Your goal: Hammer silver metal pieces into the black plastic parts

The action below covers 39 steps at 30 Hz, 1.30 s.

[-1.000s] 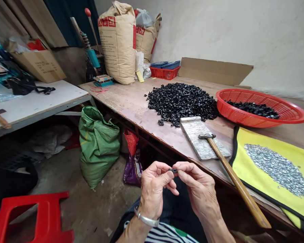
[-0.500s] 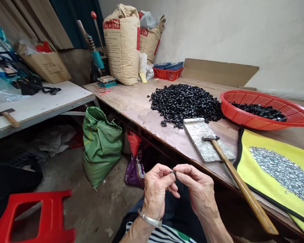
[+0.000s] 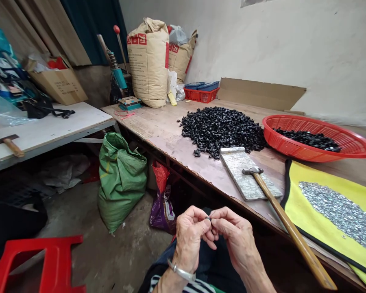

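My left hand (image 3: 191, 231) and my right hand (image 3: 232, 230) meet fingertip to fingertip over my lap, in front of the table edge. Pinched between them is a small black part (image 3: 208, 218), mostly covered by the fingers. On the table lies a big heap of small black parts (image 3: 222, 128). Nearer to my hands is a speckled stone slab (image 3: 240, 175), with the head of a wooden-handled hammer (image 3: 282, 213) resting on it. Small shiny metal pieces (image 3: 338, 211) are spread on a yellow cloth (image 3: 295, 195) to the right.
A red plastic basket (image 3: 320, 118) with more black parts stands right of the heap. Paper sacks (image 3: 148, 65) and a teal hand press (image 3: 118, 77) are at the back. A green sack (image 3: 122, 183) and a red stool (image 3: 45, 244) occupy the floor at left.
My view has tilted up a little, so most things sit slightly lower. Both hands keep their pinch on the small black part, the right fingers drawn slightly closer to the left.
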Motion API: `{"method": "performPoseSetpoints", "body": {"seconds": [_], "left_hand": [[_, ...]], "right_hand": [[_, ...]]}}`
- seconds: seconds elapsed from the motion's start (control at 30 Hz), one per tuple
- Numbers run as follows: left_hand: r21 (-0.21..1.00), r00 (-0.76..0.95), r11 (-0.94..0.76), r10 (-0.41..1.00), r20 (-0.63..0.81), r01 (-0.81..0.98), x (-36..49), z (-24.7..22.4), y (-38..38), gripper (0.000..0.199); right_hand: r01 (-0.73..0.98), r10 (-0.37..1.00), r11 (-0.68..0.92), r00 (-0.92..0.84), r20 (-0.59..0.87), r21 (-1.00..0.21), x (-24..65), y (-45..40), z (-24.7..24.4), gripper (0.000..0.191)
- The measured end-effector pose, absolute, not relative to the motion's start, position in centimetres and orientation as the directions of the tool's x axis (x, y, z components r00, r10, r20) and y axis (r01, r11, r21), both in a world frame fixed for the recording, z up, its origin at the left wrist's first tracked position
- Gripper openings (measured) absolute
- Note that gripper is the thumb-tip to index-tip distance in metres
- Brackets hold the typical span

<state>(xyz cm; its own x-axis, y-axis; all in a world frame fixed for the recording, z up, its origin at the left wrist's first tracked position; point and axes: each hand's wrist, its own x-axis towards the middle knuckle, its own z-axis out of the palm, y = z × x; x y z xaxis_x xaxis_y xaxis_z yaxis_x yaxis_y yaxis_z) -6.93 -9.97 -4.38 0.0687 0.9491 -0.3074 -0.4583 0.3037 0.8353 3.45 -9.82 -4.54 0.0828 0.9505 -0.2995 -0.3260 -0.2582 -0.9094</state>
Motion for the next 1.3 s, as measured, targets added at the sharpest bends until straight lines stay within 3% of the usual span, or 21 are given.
{"method": "performPoseSetpoints", "body": {"seconds": [0.2, 0.43, 0.63, 0.83, 1.03, 1.3], "left_hand": [[0.874, 0.078, 0.269, 0.962, -0.261, -0.404, -7.0, -4.4, -9.9, 0.009], [0.840, 0.107, 0.310, 0.950, -0.293, -0.445, -7.0, -4.5, -10.2, 0.008], [0.828, 0.122, 0.309, 0.951, -0.286, -0.468, -7.1, -4.7, -10.2, 0.009], [0.839, 0.173, 0.338, 0.941, -0.291, -0.426, -7.2, -4.3, -10.1, 0.013], [0.801, 0.184, 0.358, 0.934, -0.307, -0.479, -7.0, -3.7, -10.4, 0.013], [0.781, 0.162, 0.349, 0.937, -0.311, -0.519, -6.5, -4.6, -10.6, 0.008]], "right_hand": [[-0.421, 0.942, -0.296, 0.022, -0.336, -0.857, 3.6, -10.0, -4.7, 0.014], [-0.469, 0.925, -0.362, -0.072, -0.374, -0.805, 4.1, -10.1, -5.1, 0.012], [-0.383, 0.952, -0.253, 0.063, -0.298, -0.889, 3.6, -10.5, -5.2, 0.010], [-0.454, 0.933, -0.311, 0.022, -0.359, -0.835, 4.5, -10.5, -4.7, 0.014], [-0.350, 0.944, -0.247, 0.122, -0.306, -0.903, 4.8, -11.0, -3.2, 0.014], [-0.495, 0.920, -0.152, 0.245, -0.305, -0.856, 3.2, -11.1, -5.0, 0.015]]}}
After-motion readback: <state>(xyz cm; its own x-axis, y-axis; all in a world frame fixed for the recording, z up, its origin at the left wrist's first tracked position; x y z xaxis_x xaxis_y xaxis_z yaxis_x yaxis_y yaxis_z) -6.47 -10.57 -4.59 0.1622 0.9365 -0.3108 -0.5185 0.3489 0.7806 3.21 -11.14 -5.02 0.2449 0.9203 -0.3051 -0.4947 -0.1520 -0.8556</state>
